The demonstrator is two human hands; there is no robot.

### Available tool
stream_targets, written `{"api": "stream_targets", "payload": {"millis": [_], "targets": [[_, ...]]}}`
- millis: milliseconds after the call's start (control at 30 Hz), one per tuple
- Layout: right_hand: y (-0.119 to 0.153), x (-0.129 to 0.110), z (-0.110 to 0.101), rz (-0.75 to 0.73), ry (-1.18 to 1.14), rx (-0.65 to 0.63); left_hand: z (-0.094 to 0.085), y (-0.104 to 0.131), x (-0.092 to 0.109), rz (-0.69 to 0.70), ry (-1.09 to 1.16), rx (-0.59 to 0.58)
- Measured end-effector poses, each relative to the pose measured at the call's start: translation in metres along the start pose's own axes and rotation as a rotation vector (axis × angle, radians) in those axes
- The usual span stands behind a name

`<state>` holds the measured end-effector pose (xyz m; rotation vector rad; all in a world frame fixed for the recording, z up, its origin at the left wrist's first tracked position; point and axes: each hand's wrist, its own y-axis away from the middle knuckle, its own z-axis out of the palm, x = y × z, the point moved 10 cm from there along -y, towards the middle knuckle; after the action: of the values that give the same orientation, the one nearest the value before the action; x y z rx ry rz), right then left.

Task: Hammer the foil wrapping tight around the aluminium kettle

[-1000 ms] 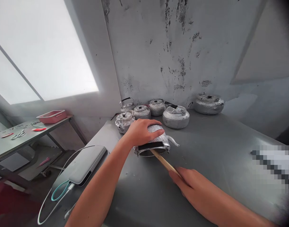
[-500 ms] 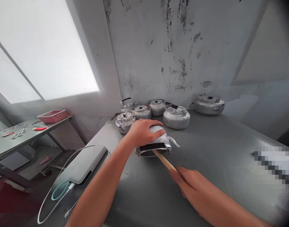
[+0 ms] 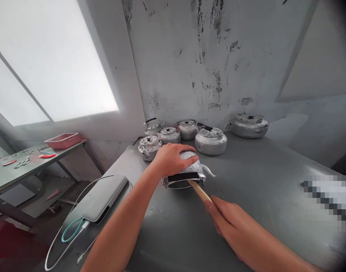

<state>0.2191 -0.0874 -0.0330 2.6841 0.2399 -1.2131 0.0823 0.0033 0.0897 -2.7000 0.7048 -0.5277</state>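
Observation:
A silvery, dimpled metal kettle (image 3: 189, 158) lies on its side on the grey table, its mouth facing me and its spout pointing right. Across the mouth runs its black handle grip (image 3: 184, 176). My left hand (image 3: 173, 158) is wrapped over the kettle's body from above and grips it. In my right hand (image 3: 225, 217) is a wooden stick (image 3: 200, 192), closed in the fingers. The stick's far end reaches into the kettle's mouth, where it is hidden.
Behind stand several more metal kettles, among them a larger one (image 3: 211, 142) and one at the back right (image 3: 250, 125). A grey power bank (image 3: 105, 198) with cables lies left. On a side table are a pink tray (image 3: 62, 141) and scissors (image 3: 22, 162).
The wooden stick and my right hand have shifted slightly to the right at the kettle's mouth. My left hand and the kettle stay nearly where they were.

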Motion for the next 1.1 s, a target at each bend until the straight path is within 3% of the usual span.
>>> {"api": "stream_targets", "payload": {"millis": [200, 400, 567, 700, 900, 1100], "targets": [[0.003, 0.011, 0.013, 0.138, -0.041, -0.190, 0.000, 0.001, -0.001, -0.021, 0.002, -0.007], [0.000, 0.002, 0.007, 0.046, -0.046, -0.102, 0.000, 0.001, -0.001, -0.023, 0.009, -0.011], [0.001, 0.005, 0.012, 0.064, -0.013, -0.124, 0.000, 0.000, 0.000, -0.014, -0.006, -0.006], [0.000, 0.004, 0.004, 0.016, -0.018, -0.043, 0.000, 0.001, 0.000, -0.012, -0.010, -0.004], [0.001, 0.009, 0.008, 0.053, -0.014, -0.116, 0.000, 0.001, -0.001, -0.015, -0.015, -0.006], [-0.001, 0.001, 0.002, -0.034, -0.039, -0.031, 0.000, 0.000, -0.001, -0.017, -0.014, -0.003]]}}
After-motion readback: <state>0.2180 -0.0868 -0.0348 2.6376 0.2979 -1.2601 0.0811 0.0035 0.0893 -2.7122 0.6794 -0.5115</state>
